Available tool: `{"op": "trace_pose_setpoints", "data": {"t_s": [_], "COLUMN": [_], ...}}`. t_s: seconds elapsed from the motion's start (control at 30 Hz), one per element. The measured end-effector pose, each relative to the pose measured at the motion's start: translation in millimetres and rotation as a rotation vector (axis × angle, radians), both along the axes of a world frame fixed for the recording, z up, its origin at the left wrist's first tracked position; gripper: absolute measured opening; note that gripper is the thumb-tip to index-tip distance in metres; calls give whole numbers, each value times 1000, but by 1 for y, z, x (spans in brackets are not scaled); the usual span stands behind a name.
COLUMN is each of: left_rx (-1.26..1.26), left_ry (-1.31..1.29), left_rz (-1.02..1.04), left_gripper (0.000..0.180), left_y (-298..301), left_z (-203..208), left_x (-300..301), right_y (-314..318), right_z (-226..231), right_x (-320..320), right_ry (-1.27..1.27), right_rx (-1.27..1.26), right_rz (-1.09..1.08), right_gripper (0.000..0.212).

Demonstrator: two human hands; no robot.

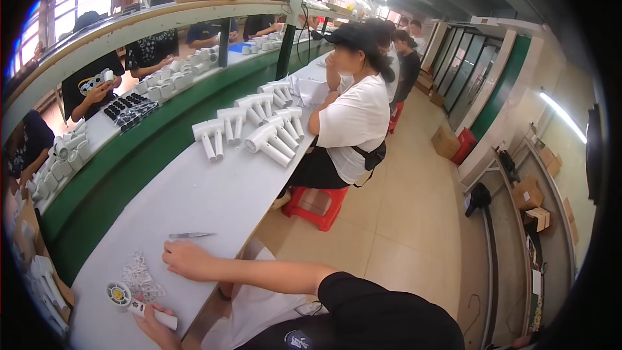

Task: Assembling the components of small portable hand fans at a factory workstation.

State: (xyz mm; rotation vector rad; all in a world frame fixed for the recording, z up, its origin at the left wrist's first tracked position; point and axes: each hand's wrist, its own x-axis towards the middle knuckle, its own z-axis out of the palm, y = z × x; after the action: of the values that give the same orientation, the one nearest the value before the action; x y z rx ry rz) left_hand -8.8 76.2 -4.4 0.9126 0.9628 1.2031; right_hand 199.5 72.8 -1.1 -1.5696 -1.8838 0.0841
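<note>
My left hand (155, 326), at the near left edge of the white table (188, 194), is closed round the handle of a white hair dryer body (137, 306). Its round head faces up, showing a spoked opening with a yellow centre. Just beyond it lies a loose pile of small whitish parts (141, 277). My right hand (188, 260) rests on the tabletop to the right of that pile, fingers curled in; whatever they may pinch is hidden. Metal tweezers (192, 234) lie on the table just past the right hand's knuckles.
Farther along the table stand several white hair dryer bodies (249, 120) in rows. A person in a white shirt (353, 107) sits beside them on a red stool (317, 207). Across a green divider (162, 155), other people handle white housings. Boxes (446, 141) stand along the right aisle.
</note>
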Motion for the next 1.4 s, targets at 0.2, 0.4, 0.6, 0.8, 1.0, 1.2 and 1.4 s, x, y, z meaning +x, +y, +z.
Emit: {"op": "trace_pose_setpoints", "data": {"t_s": [0.2, 0.4, 0.6, 0.8, 1.0, 1.2, 1.4], "left_rx": [2, 80, 7, 86, 116, 51, 81], "left_ry": [29, 128, 146, 235, 117, 5, 9], "left_rz": [-18, -96, -28, -79, -134, -114, -170], "left_gripper": [36, 37, 37, 31, 36, 36, 35], "left_y": [-2, -5, -9, -2, -6, -4, -6], "left_z": [0, -2, 12, 2, 9, 13, 15], "left_x": [3, 0, 3, -1, -2, -8, -9], "right_y": [6, 12, 31, 49, 44, 59, 46], "right_z": [2, -4, -12, -3, 22, 14, 25], "right_x": [-14, -23, -30, 1, 0, -36, -19], "right_ry": [66, 74, -58, 18, 175, 140, 274], "right_rx": [26, -21, -47, -232, -209, -178, -247], "right_rz": [13, 25, -90, -136, -52, 13, 50], "right_gripper": [21, 21, 18, 17, 15, 14, 11]}}
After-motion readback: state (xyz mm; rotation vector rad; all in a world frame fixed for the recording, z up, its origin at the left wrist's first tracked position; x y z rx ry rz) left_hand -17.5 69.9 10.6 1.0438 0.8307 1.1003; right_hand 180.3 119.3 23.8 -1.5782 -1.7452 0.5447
